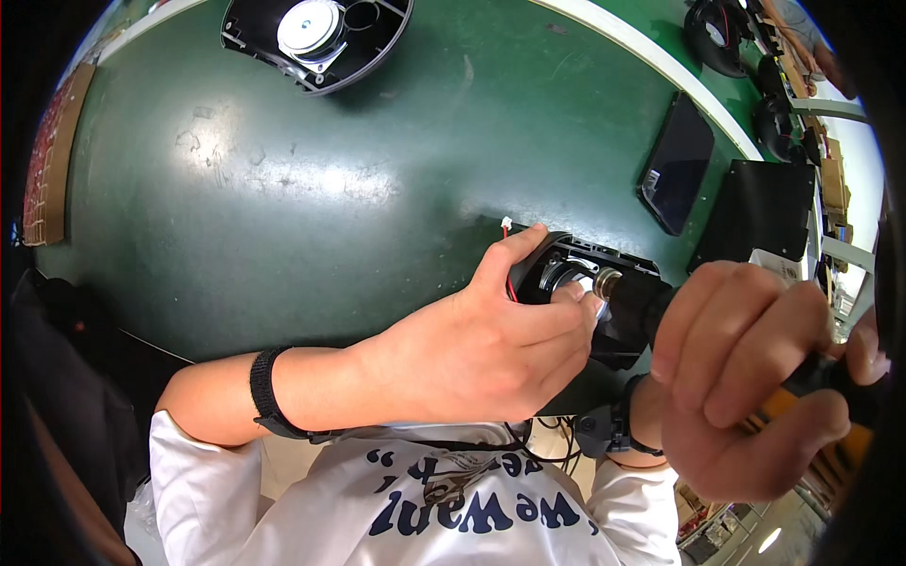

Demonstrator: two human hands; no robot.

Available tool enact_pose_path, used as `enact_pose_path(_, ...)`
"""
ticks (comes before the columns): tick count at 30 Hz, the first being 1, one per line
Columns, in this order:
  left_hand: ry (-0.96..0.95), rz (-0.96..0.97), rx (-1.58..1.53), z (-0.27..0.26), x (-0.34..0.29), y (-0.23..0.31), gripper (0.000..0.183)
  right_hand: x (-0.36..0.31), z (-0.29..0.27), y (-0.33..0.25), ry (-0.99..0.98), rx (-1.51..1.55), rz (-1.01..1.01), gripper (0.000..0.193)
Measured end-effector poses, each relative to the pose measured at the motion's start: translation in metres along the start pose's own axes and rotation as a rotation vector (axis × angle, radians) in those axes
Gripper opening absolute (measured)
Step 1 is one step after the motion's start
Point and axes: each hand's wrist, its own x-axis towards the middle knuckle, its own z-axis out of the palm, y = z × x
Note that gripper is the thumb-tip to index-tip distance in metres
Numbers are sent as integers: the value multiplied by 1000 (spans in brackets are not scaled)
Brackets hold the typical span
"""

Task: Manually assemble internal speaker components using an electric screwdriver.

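My left hand (491, 344) is wrapped over a black plastic speaker housing (623, 257) at the table's near right edge, holding it down. Its fingertips press by the round speaker driver (555, 274) set inside. A red and black wire with a white connector (507, 224) sticks up beside my thumb. In my right hand (746, 377) is a black power screwdriver (644, 300), gripped with the fingers curled round it. The metal nose of the tool points left into the housing, close to my left fingertips. Where its bit touches is hidden.
Another black housing with a white-coned speaker (311, 26) lies at the far left of the green table (377, 245). A dark phone (678, 165) and a black box (760, 212) are at the right. A cardboard box (58, 160) stands at the left edge. More housings (717, 38) sit beyond a white rail.
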Motion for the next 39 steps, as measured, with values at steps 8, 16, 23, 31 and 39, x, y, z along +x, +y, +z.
enact_pose_path(8,-17,-3,-20,-2,-2,-1,7,1,7,-1,42,11,-7,27)
enact_pose_path(16,-40,10,-47,-6,-1,-3,10,3,7,2,26,6,-5,30)
enact_pose_path(23,-108,63,-6,-14,-1,-8,24,4,7,8,31,35,-25,27)
enact_pose_path(31,-117,45,-47,-12,-4,-10,21,20,31,3,13,-155,39,15)
enact_pose_path(39,-15,21,-91,3,4,-10,24,12,3,2,148,126,-26,10)
